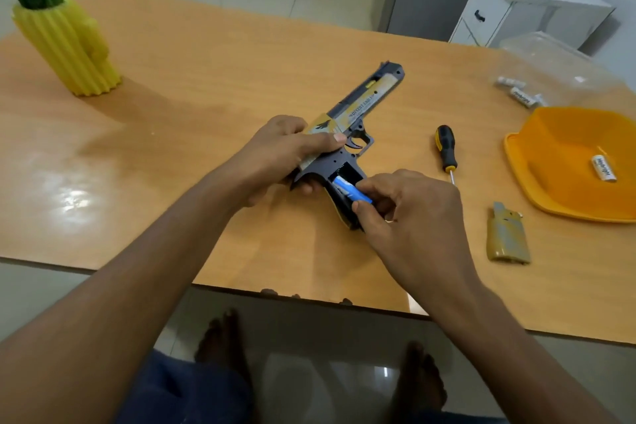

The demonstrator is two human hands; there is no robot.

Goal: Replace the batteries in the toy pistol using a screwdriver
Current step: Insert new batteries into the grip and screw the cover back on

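The toy pistol (364,103) lies on its side on the wooden table (206,86), barrel pointing away, its grip compartment open. My left hand (278,155) grips the rear of the frame. My right hand (402,213) pinches a blue battery (351,191) that sits partly inside the open grip. The screwdriver (446,151), black and yellow handled, lies to the right of the pistol. The removed tan grip cover (507,239) lies further right, near the front edge.
An orange tray (537,182) at the right holds one white battery (604,168). Behind it a clear plastic container (564,58) holds several white batteries (521,95). A yellow cactus-shaped pot (65,45) stands at the far left. The table's front edge runs just below my forearms.
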